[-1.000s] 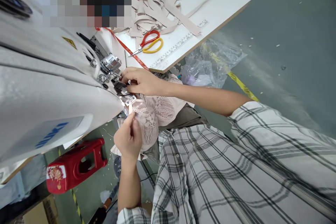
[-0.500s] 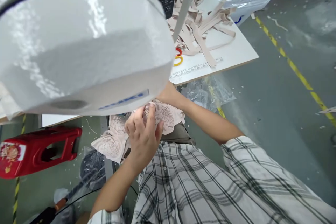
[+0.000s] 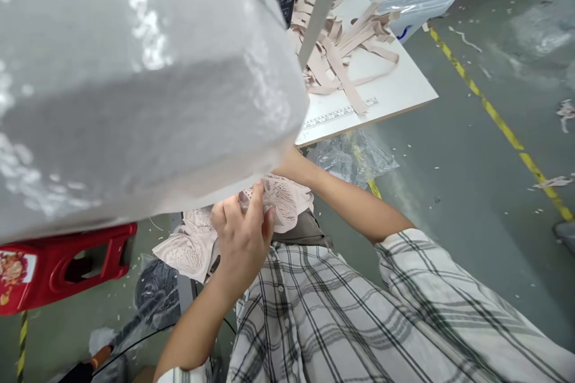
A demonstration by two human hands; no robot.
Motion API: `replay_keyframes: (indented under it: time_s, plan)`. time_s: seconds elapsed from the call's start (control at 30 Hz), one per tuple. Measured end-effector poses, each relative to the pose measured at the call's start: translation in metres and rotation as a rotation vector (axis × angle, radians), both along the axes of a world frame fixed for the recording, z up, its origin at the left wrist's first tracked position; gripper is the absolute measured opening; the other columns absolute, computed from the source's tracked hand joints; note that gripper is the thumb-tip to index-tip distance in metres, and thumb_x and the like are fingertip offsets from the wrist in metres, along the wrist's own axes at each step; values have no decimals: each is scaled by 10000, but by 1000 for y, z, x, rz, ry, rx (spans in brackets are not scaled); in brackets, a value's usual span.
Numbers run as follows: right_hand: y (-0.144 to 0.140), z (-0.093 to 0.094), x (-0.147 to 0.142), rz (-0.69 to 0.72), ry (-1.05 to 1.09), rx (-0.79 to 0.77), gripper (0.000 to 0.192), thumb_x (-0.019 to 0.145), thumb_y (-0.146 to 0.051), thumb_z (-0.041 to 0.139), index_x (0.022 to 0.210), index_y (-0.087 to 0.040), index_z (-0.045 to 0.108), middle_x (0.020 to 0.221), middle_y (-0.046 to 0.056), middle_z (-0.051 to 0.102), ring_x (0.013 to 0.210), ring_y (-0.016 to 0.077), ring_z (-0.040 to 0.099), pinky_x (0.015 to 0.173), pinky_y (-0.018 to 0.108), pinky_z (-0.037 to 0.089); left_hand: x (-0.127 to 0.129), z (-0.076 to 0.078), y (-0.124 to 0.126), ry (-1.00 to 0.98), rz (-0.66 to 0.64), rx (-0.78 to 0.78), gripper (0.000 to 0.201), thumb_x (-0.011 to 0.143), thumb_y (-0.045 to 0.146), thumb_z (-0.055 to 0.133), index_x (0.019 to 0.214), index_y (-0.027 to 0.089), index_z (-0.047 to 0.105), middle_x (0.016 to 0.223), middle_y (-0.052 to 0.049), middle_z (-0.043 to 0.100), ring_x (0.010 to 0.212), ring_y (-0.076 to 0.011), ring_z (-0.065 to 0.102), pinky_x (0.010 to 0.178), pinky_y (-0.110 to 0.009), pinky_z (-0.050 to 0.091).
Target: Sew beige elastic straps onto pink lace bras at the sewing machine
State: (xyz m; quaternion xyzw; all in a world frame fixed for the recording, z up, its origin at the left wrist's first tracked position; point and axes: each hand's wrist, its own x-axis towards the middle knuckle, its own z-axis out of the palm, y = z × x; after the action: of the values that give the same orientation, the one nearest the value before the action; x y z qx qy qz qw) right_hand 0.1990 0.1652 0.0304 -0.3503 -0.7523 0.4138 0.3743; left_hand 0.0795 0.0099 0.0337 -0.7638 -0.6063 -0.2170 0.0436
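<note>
Two hands are at work under the sewing machine head [image 3: 135,90], but only one of them shows. The left hand [image 3: 242,233] has its fingers [image 3: 257,206] curled narrowly onto the pale pink lace garment [image 3: 283,203], pinching it just below the machine's white body. The right forearm [image 3: 345,203] runs in under the machine, and the right hand is hidden behind it, so I cannot tell how its fingers stand.

The garment lies partly bunched in the lap, with one lace cup [image 3: 184,251] hanging to the left of the left wrist, and the rest leads up out of sight under the machine.

The main risk, as I judge it, lies in what cannot be seen: the hidden hand is close to where the needle would be, and the bulky head blocks the view of it. A finger could stray too close. The lace is thin and open, so it may snag, pucker or feed crooked if the left hand's pinch pulls unevenly. The hanging cup could also drag the work sideways by its own weight.

On the counter [image 3: 404,90] behind, a heap of beige straps [image 3: 341,54] lies near the edge, and some could slide off.
</note>
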Motion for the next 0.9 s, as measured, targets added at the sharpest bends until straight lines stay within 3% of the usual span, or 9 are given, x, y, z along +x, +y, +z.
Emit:
replay_keyframes:
  time_s: [0.23, 0.57, 0.73, 0.9]
  plan:
    - [-2, 6, 3, -1, 15, -22, 102, 813, -133, 540, 853, -195, 611, 1039, 60, 651, 1000, 225, 620, 872, 379, 552, 1, 1, 1, -21, -16, 7, 468, 919, 283, 657, 1352, 112, 609, 1346, -264, 507, 1281, -357, 484, 1072, -503, 369]
    - [14, -18, -2, 54, 88, 59, 28, 816, -183, 552, 839, -170, 562, 1009, 74, 614, 885, 184, 568, 752, 302, 485, 2, 0, 2, -22, -9, 15, 503, 902, 299, 680, 1371, 135, 606, 1358, -251, 501, 1292, -359, 468, 1088, -497, 356]
    - [14, -18, -3, 34, 97, 85, 64, 784, -137, 551, 838, -169, 565, 951, 41, 607, 892, 166, 565, 770, 275, 457, -6, -2, -1, -76, -26, 16, 525, 876, 335, 704, 1371, 191, 601, 1363, -213, 519, 1273, -344, 493, 1081, -469, 357]
    - [11, -20, -4, -15, 88, 85, 92, 808, -107, 540, 866, -174, 561, 999, 37, 610, 915, 163, 560, 816, 285, 459, -30, -16, 2, -291, 138, 148, 465, 937, 404, 602, 1339, 171, 579, 1259, -175, 589, 1238, -306, 529, 1056, -458, 399]
